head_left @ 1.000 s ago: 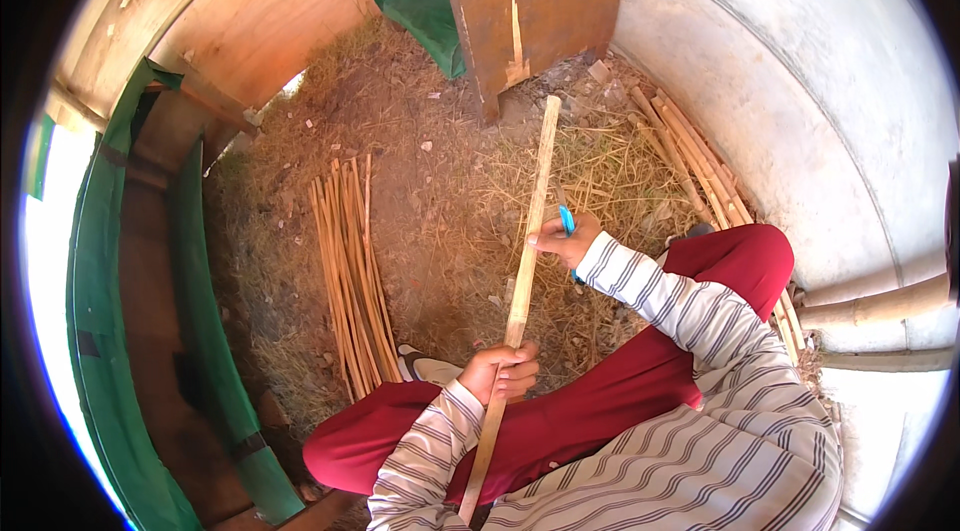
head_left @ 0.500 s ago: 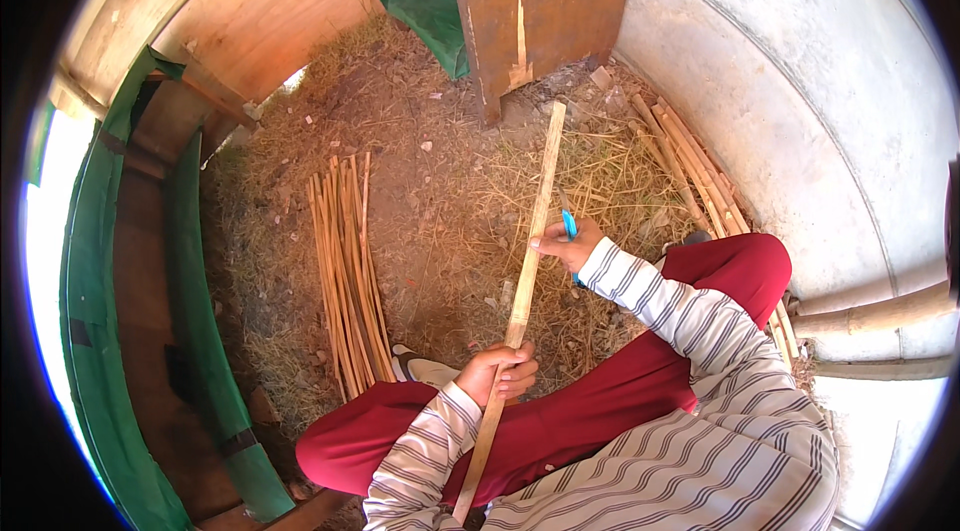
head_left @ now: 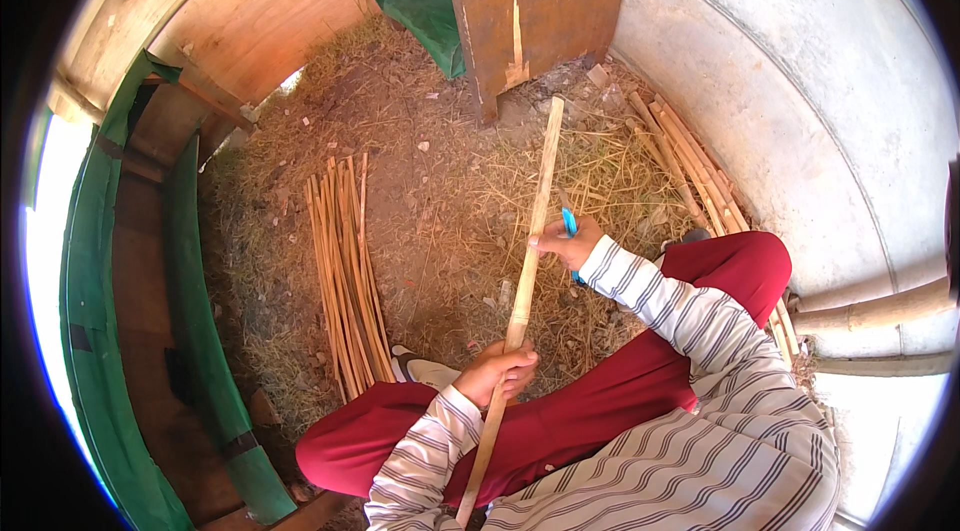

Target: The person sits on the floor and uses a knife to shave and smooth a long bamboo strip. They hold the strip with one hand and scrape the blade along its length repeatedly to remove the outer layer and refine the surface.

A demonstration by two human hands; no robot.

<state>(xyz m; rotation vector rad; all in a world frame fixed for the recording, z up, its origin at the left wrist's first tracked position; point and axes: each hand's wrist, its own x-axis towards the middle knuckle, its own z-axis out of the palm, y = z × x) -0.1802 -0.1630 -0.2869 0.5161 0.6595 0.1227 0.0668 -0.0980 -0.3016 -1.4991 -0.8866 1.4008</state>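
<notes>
A long pale bamboo stick runs from my lap out toward the brown wooden cabinet. My left hand grips the stick low down, just above my red trousers. My right hand is closed around a blue-handled knife and rests against the stick about halfway up. Both arms wear striped sleeves. The knife's blade is hidden behind the hand and stick.
A bundle of thin split bamboo strips lies on the straw-covered dirt floor to my left. More thick bamboo poles lie along the pale curved wall on the right. A brown cabinet stands ahead, and green-edged boards line the left.
My right hand with the knife has slid slightly down the stick toward me. The stick's far tip has shifted a little, and my left hand keeps its grip.
</notes>
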